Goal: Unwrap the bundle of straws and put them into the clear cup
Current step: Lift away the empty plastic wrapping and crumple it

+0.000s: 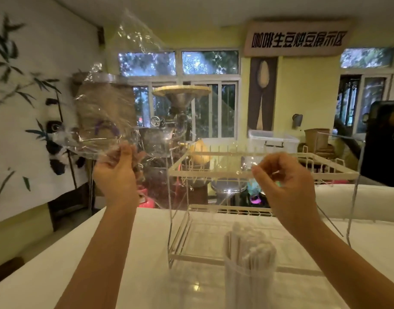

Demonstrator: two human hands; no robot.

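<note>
A clear cup (249,279) stands on the white table (80,264) near the front, below my right hand. It holds a bunch of white paper-wrapped straws (252,244) standing upright. Both my hands are raised well above the table. My left hand (116,172) grips a large sheet of clear plastic wrap (115,101), which billows up and to the left. My right hand (285,181) has its fingers pinched together on a stretched edge of the same wrap, which runs between the two hands.
A white two-tier wire dish rack (247,172) stands on the table just behind the cup, under my right hand. A dark machine (383,141) sits at the far right. Beyond the table are a coffee roaster (180,108) and windows.
</note>
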